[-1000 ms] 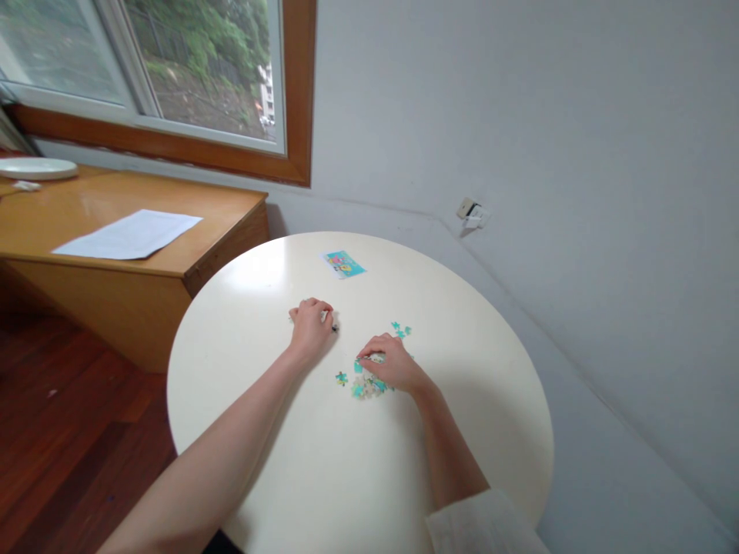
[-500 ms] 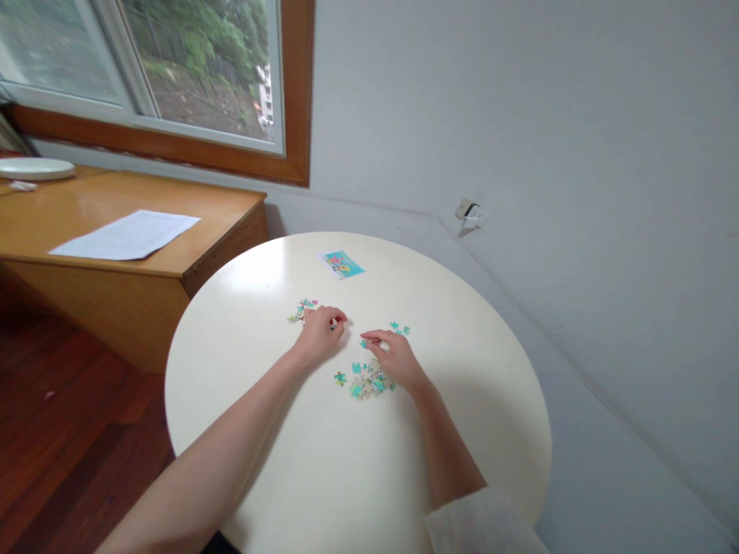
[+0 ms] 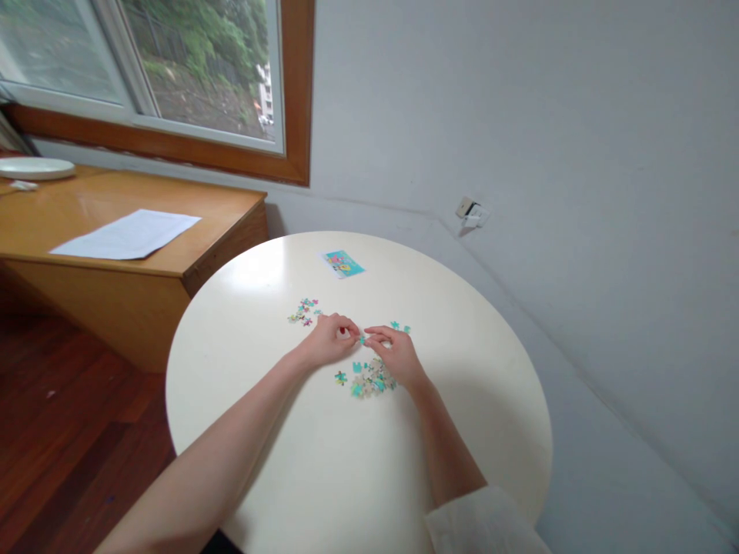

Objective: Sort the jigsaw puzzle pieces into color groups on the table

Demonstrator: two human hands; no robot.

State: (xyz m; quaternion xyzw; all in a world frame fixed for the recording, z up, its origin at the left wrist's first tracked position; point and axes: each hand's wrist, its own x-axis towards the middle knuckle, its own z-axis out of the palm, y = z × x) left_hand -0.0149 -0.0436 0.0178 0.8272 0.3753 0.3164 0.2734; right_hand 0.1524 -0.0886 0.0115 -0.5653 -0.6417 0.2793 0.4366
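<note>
Cream round table (image 3: 323, 477) fills middle of view. Wooden desk (image 3: 144, 269) left of table carries white paper sheet (image 3: 127, 233) and white plate (image 3: 35, 168). Teal card (image 3: 342, 264) lies at table's far side. Loose puzzle pile (image 3: 369, 379) near table centre, smaller scatter (image 3: 304, 311) to its left. Left hand (image 3: 330, 341) and right hand (image 3: 395, 354) meet fingertip to fingertip, each pinching small puzzle piece (image 3: 362, 338) between them.

Teal puzzle piece (image 3: 362, 339) between fingertips
</note>
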